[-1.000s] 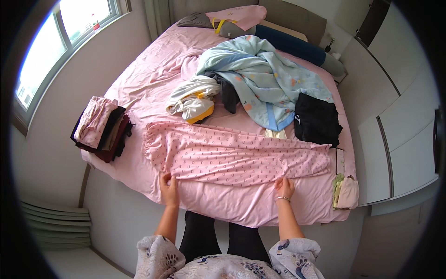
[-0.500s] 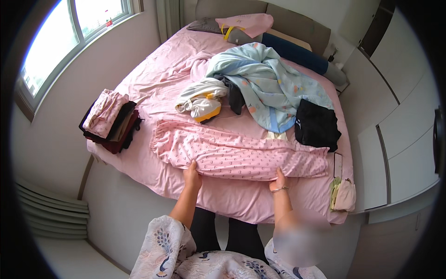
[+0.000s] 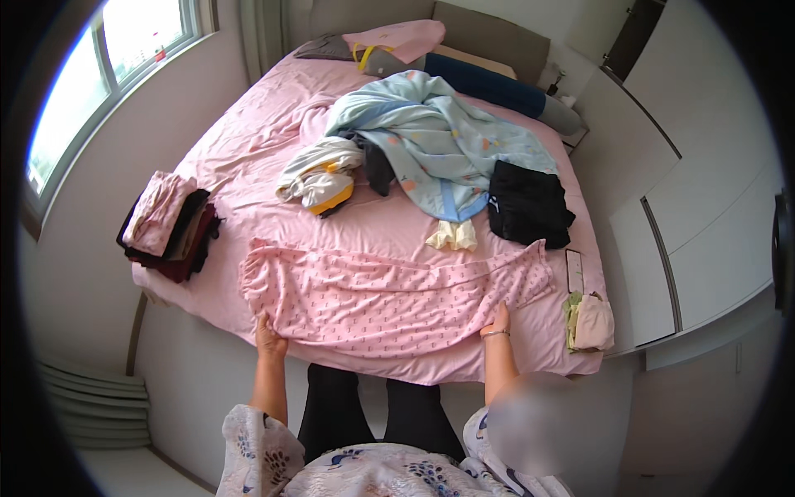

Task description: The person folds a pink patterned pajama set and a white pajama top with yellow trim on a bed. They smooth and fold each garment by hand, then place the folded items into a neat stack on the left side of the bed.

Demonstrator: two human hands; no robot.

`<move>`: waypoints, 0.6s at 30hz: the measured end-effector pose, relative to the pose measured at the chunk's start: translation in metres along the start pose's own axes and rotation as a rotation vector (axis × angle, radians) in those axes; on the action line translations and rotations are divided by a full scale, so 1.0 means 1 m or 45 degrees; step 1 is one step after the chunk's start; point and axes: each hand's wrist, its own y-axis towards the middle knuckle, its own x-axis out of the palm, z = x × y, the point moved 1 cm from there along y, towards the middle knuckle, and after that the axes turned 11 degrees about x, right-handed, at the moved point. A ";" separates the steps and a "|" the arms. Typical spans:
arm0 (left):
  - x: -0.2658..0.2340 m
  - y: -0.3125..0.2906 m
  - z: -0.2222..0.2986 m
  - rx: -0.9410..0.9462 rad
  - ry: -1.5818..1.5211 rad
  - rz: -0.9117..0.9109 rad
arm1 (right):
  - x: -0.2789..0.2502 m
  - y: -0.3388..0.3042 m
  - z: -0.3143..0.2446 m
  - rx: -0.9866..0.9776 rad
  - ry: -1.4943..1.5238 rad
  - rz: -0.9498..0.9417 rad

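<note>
Pink bed (image 3: 248,166): patterned garment (image 3: 389,298) lies crosswise; my left hand (image 3: 269,338) and right hand (image 3: 498,321) pinch its near edge.

A pink garment (image 3: 389,302) printed with small dark marks is spread flat and lengthwise across the near part of the bed (image 3: 248,149), on the pink sheet. It is stretched from left to right, with its near edge running close to the bed's front edge. Its left end is rounded and slightly bunched, and its right end is gathered into folds. Shallow wrinkles are seen along its upper edge.
</note>
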 end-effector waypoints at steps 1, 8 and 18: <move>0.002 0.003 -0.002 0.003 0.005 0.004 | -0.008 0.014 -0.013 -0.016 0.055 -0.126; 0.032 -0.012 0.009 0.127 0.142 0.103 | -0.012 0.039 -0.099 -0.072 0.261 -0.366; 0.050 0.006 0.004 -0.070 0.054 -0.046 | -0.055 -0.019 -0.186 -0.593 0.068 0.447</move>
